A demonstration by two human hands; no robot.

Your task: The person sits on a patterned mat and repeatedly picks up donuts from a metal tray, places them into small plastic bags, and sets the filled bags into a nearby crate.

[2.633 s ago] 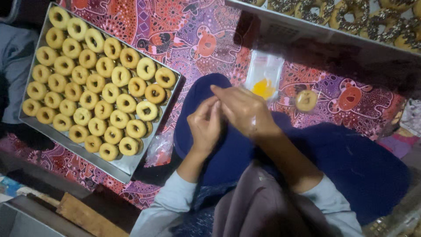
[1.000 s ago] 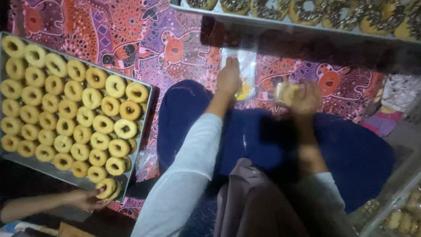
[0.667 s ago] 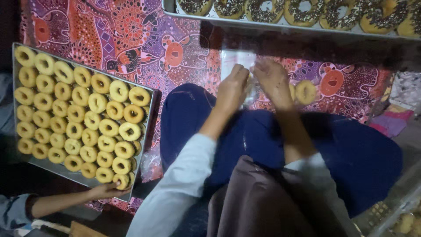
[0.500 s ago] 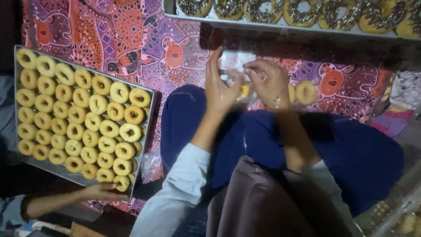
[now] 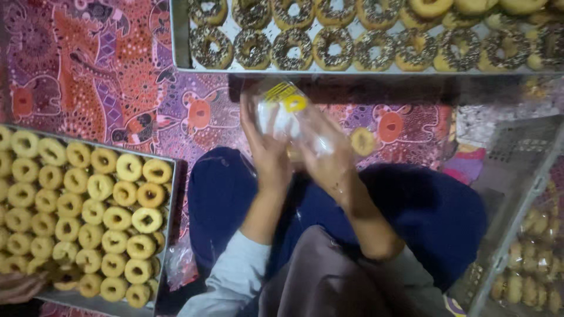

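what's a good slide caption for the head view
Both hands, left hand and right hand, hold a clear plastic bag between two trays of ring doughnuts.

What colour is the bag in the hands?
The bag is clear, with a yellow print near the top; seen in the head view.

Red-purple patterned cloth (image 5: pixel 106 76), golden-yellow doughnuts (image 5: pixel 88 217)

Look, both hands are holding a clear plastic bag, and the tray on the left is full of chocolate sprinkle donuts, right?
Not quite. The head view shows the left hand and right hand holding the clear plastic bag, but the tray on the left holds plain golden donuts. The sprinkled donuts sit in the tray at the top.
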